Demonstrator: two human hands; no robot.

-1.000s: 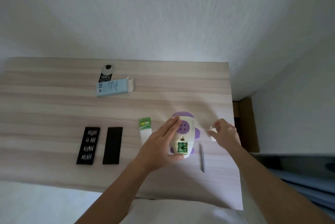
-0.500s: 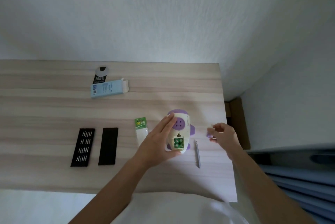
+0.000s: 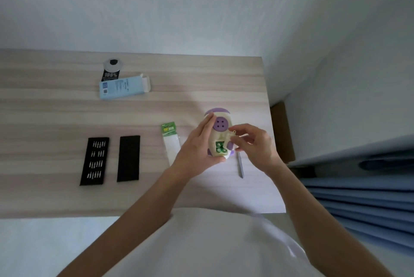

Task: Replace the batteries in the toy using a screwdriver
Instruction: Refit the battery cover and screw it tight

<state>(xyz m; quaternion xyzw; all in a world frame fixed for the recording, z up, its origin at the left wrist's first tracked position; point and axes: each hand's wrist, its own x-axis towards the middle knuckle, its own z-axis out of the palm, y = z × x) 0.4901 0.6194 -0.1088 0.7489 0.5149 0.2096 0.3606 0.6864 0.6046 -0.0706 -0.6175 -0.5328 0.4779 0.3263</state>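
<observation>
Left hand [image 3: 197, 150]: grips the toy [image 3: 220, 125], held just above the tabletop [image 3: 56, 117], with green batteries [image 3: 220, 147] showing in the open compartment.
Right hand [image 3: 254, 145]: pinches a pale cover piece [image 3: 232, 134]. Half a second ago it was apart from the toy; now it is at the toy.
Meaning: the cells look seated and closing probably comes next. The screwdriver [image 3: 240, 165] lies just beside.
Room: white wall [image 3: 179, 8], blue folds [image 3: 358, 198] to the right.
</observation>
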